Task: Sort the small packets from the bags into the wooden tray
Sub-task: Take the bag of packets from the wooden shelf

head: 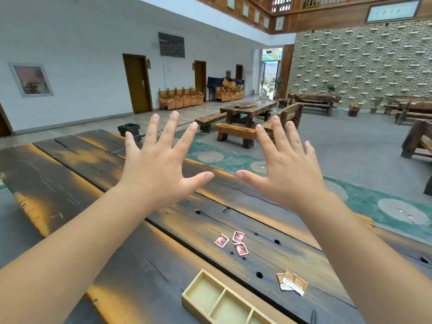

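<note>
Both hands are raised above the dark wooden worktop (70, 174) with fingers spread wide and nothing in them, the left hand (161, 164) beside the right hand (285, 174). Lower down, the wooden tray (224, 293) shows only empty compartments, while three red packets (231, 242) and a few brown packets (292, 281) lie loose near it. Sorting looks unstarted; every visible packet remains to be placed.

table (268, 230): dark scorched wood, rough, cracked, faintly shiny | wooden tray (187, 294): pale smooth wood, matt | red packets (240, 249): glossy | brown packets (293, 281): looked like matt paper
</note>
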Demonstrator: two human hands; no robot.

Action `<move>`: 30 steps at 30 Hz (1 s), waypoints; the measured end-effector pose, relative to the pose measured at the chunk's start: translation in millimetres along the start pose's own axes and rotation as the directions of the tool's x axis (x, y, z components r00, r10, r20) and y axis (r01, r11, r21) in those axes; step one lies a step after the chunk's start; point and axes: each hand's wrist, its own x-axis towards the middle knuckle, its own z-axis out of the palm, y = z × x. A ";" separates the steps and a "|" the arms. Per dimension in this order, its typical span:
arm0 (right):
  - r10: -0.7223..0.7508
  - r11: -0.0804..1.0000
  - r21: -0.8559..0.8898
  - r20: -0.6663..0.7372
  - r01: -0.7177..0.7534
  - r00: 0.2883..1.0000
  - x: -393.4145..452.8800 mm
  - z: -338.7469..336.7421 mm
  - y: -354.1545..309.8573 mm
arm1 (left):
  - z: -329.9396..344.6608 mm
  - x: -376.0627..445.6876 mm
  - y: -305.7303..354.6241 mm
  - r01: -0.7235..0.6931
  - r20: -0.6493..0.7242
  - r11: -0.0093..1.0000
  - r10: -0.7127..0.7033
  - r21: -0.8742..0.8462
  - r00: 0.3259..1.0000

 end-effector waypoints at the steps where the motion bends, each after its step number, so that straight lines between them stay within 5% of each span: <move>1: -0.011 1.000 -0.001 0.019 0.011 1.000 -0.8 2.2 -0.9 | -1.1 -3.3 0.4 0.007 0.029 1.000 -0.007 0.020 1.000; 15: -0.188 0.978 0.127 0.179 0.167 0.966 -30.3 42.4 -34.9 | 15.6 -77.8 -15.2 0.095 0.094 0.989 -0.106 0.109 0.990; 30: -0.465 0.879 0.274 0.312 0.390 0.829 -74.3 80.7 -147.0 | 23.5 -195.2 -76.0 0.336 0.264 0.925 -0.374 0.180 0.889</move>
